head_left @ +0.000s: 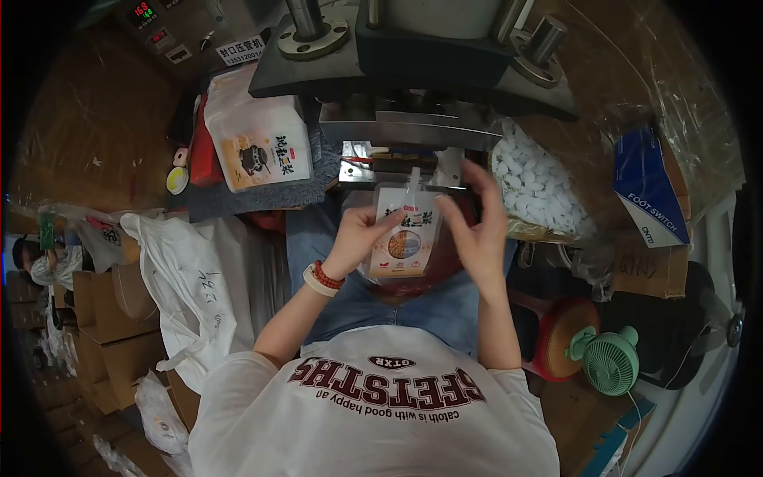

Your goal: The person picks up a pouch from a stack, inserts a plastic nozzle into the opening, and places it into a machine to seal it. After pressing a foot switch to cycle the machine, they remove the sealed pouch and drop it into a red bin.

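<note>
A white printed spout pouch (407, 253) with a round picture on its front stands upright above my lap, its clear spout (414, 180) pointing at the machine. My left hand (358, 241) grips the pouch's left side, with the thumb across the printed front and the other fingers hidden behind. At the right edge of the pouch, my right hand (479, 234) has its thumb and fingers apart and nothing between them. Just beyond the spout is the sealing machine's metal jaw (397, 131). A stack of similar pouches (262, 143) lies on a grey cloth at the left.
White small plastic parts (534, 184) fill a bin right of the jaw. A blue foot switch box (648, 191) stands farther right. Below it are a green fan (610, 362) and a red stool (560, 338). A white sack (191, 294) lies left of my legs.
</note>
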The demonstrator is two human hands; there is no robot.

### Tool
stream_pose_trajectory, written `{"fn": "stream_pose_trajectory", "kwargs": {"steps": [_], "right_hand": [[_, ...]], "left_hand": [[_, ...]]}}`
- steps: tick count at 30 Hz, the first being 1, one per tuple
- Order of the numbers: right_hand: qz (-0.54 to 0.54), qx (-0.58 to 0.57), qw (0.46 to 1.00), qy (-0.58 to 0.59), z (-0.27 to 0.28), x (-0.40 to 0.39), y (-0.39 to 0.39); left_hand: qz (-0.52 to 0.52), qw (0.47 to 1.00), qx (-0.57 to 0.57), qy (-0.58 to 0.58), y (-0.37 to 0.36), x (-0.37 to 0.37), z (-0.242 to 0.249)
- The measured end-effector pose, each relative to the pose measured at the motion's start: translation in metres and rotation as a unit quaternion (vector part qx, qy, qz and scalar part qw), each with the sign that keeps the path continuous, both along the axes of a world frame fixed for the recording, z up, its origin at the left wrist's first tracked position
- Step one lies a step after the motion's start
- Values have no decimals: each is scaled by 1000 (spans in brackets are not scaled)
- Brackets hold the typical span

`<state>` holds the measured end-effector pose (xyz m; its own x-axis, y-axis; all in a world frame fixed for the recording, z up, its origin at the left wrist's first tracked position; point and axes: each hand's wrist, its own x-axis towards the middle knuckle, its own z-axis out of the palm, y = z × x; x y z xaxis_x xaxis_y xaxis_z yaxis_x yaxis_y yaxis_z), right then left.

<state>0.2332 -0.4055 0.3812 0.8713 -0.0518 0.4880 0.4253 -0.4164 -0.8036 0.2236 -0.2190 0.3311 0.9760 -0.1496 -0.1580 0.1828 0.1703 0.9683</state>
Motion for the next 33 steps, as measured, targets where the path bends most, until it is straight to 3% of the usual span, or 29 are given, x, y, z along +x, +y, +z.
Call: {"fn": "stream_pose_trajectory", "kwargs": {"steps": [2, 3, 4, 5, 7, 9, 11, 13, 14, 15, 16, 17, 19, 21, 22, 23, 25, 27, 31, 33], "right_hand": [[-72, -36, 997, 21, 24, 2, -24], [-112, -57, 992, 30, 26, 7, -38], [-151, -147, 977, -22, 30, 16, -47], [-149, -147, 978, -20, 17, 28, -59], [-213, -363, 907, 23, -25, 49, -78], [-198, -321, 922, 90, -31, 49, -76], [-176, -278, 931, 159, -31, 49, -73], [-176, -299, 935, 80, -27, 48, -76], [-174, -299, 935, 77, -28, 49, -79], [-191, -302, 934, 14, -30, 49, -81], [-206, -303, 929, -45, -31, 46, -81], [-205, -302, 930, -44, -30, 42, -79], [-196, -7, 975, 103, -16, 32, -69], [-138, 46, 985, 95, -5, 19, -57], [-84, 98, 987, 90, 1, 11, -49], [-41, 54, 996, 57, 12, 2, -38], [36, -55, 998, 6, 35, -11, -14], [115, -113, 981, -110, 34, -12, 7], [197, -230, 946, -118, 23, -13, 31], [208, -206, 950, -104, 31, -17, 30]], "left_hand": [[0, 1000, 4, 30, 4, 16, -16], [14, 996, -53, 67, 0, 22, -6], [28, 988, -111, 103, -2, 28, 3], [31, 984, -141, 103, -4, 33, 7], [25, 983, -144, 113, -2, 42, 3], [17, 982, -149, 117, -1, 47, 4], [15, 987, -114, 116, 0, 45, 6], [-37, 992, -71, 100, 22, 45, 6], [68, 988, 140, -4, 37, 43, 8], [168, 918, 344, -106, 52, 41, 10], [210, 777, 564, -187, 66, 35, 18], [234, 576, 741, -254, 80, 29, 25], [203, 576, 762, -215, 113, 13, 1], [50, 661, 702, -262, 137, -2, -18], [63, 690, 663, -285, 137, -10, -12], [59, 691, 663, -283, 134, -15, -8], [90, 783, 559, -256, 125, -22, -1], [107, 781, 538, -299, 108, -24, 10], [94, 768, 500, -389, 71, -30, 38], [65, 761, 492, -418, 63, -34, 53]]}}
